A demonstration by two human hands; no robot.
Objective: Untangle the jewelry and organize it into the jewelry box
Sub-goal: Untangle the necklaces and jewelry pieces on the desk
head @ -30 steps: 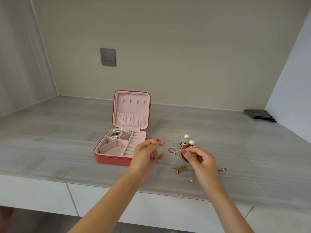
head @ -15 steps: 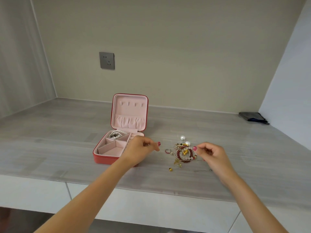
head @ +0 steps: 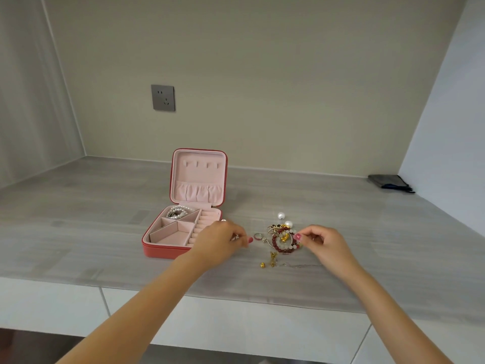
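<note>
At the frame's center, my left hand [head: 223, 239] and right hand [head: 321, 240] pinch something too fine to identify, drawing it apart beside the tangled jewelry [head: 282, 239] on the tabletop [head: 78, 232], right of the open jewelry box [head: 183, 227].

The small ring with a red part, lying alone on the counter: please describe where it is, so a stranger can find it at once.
Start at the open pink jewelry box on the grey counter, then look right, to the gap between the left hand and the right hand. The ring lies flat there, just left of the tangled pile. Unlike the beads and gold charms, it is one plain loop, lying apart from them.
</note>
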